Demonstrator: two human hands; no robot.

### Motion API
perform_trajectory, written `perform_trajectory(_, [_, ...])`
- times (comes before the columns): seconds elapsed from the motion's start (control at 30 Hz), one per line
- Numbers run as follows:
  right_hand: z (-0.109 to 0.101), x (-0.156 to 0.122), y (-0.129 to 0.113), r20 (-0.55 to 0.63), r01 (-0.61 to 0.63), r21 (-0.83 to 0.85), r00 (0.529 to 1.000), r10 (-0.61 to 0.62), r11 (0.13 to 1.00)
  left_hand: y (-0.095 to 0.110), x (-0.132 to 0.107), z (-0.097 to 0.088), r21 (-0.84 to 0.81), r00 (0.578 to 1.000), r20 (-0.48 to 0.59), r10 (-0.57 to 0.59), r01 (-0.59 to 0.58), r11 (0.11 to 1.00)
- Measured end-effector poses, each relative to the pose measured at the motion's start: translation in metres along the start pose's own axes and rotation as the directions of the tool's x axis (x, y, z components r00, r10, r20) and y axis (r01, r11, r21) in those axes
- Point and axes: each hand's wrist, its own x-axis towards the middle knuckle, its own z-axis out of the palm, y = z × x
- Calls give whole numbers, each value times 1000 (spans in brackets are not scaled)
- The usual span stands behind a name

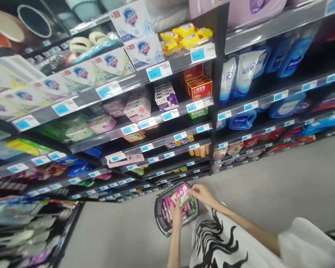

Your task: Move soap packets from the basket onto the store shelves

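Note:
Above a dark shopping basket [158,219] on the floor, my left hand [176,211] grips a shiny pink packet [182,192] from its near side. My right hand [202,194] pinches the same packet at its right end, fingers closed. Its exact kind is too blurred to read. Beneath the packet, the basket holds several pink packs [168,213] and some green ones [192,204] at its right side. My two hands and the packet hide part of what lies in the basket.
Shop shelves run along the front, with white soap boxes [144,48], LUX boxes [165,97], red-and-gold boxes [199,88], yellow packs [184,35] and blue detergent bottles [242,120]. A rack of hanging packs [25,234] stands at left. Grey floor [108,230] surrounds the basket.

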Motion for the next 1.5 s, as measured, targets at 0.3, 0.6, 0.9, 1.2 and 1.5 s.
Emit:
perform_trajectory(0.3, [-96,-20,15,198,-92,341,980,25,936,13,-59,110,-392,998,-64,16,-40,919])
perform_trajectory(0.6, [-135,-42,25,4,-120,441,991,131,889,-7,-66,149,-235,1000,-13,25,-27,972])
perform_trajectory(0.9, [-162,-34,23,-283,27,490,950,130,871,10,-80,184,-46,898,430,-94,125,991])
perform_trajectory(1.2, [-169,-11,-5,341,69,31,937,-76,997,-3,-89,188,-221,939,328,-106,185,958])
perform_trajectory(1.5, [-100,13,-4,407,101,-163,913,-27,981,1,-55,110,84,947,292,133,-164,983])
